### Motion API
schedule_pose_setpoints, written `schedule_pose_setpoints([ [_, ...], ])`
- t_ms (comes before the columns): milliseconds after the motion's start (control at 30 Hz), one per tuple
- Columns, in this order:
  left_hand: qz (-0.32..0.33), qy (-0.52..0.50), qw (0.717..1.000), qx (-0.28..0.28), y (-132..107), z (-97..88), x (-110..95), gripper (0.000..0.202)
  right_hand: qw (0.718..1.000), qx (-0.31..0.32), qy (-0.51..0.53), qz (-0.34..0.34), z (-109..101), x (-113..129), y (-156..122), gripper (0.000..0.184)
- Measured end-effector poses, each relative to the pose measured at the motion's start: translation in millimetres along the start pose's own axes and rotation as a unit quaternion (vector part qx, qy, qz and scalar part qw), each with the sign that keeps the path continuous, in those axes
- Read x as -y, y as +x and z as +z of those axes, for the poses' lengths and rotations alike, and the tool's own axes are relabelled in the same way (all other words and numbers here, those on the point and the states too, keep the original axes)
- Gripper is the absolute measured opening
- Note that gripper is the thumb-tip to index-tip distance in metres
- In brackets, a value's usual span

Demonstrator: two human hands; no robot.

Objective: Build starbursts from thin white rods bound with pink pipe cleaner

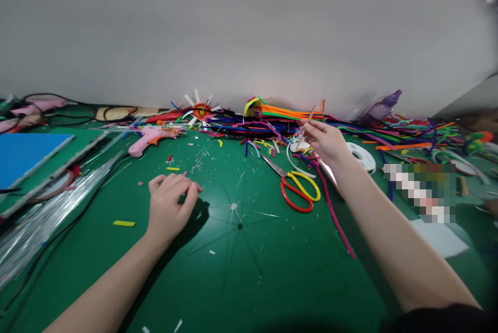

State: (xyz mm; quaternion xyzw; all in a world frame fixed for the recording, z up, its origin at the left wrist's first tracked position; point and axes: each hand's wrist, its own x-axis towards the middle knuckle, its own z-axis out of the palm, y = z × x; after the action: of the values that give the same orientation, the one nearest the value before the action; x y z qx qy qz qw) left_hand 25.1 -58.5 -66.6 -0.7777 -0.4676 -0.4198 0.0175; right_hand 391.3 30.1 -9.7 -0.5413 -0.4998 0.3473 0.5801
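My left hand is over the green table with its fingers curled and the thumb near the index finger; whether a fine strand lies between them I cannot make out. Right of it is a starburst of very thin clear strands with a small pale centre, and its shadow falls on the table. My right hand pinches a thin wooden stick, held upright at a slant near the back. Below and left of that hand lie scissors with red and yellow handles. A magenta pipe cleaner runs beneath the right wrist.
Pink glue guns with black cords lie at the left, near silvery strips and a blue sheet. Bundled pipe cleaners line the grey wall. A white ribbon spool and purple bottle stand right.
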Motion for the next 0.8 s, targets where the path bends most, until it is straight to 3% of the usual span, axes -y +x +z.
schedule_pose_setpoints([
  [200,0.006,0.0,1.0,0.002,0,-0.7,0,0.024,0.995,0.083,0.03,0.048,18,9,-19,0.031],
  [433,0.0,-0.002,1.0,0.003,0,-2.0,-2,0.024,0.996,0.078,0.036,0.035,50,27,-62,0.018],
  [500,-0.001,-0.005,1.0,0.007,0,-3.0,-4,0.025,0.993,0.113,0.024,0.036,59,36,-82,0.017],
  [567,0.002,-0.009,1.0,0.011,-1,-4.4,-7,0.024,0.992,0.126,0.028,0.016,68,45,-103,0.017],
  [633,0.012,-0.015,1.0,0.016,-2,-6.3,-12,0.022,0.995,0.094,0.014,-0.022,76,48,-122,0.016],
  [800,0.062,-0.021,0.998,0.024,-6,-12.0,-27,0.013,0.991,0.051,-0.001,-0.127,84,32,-152,0.008],
])
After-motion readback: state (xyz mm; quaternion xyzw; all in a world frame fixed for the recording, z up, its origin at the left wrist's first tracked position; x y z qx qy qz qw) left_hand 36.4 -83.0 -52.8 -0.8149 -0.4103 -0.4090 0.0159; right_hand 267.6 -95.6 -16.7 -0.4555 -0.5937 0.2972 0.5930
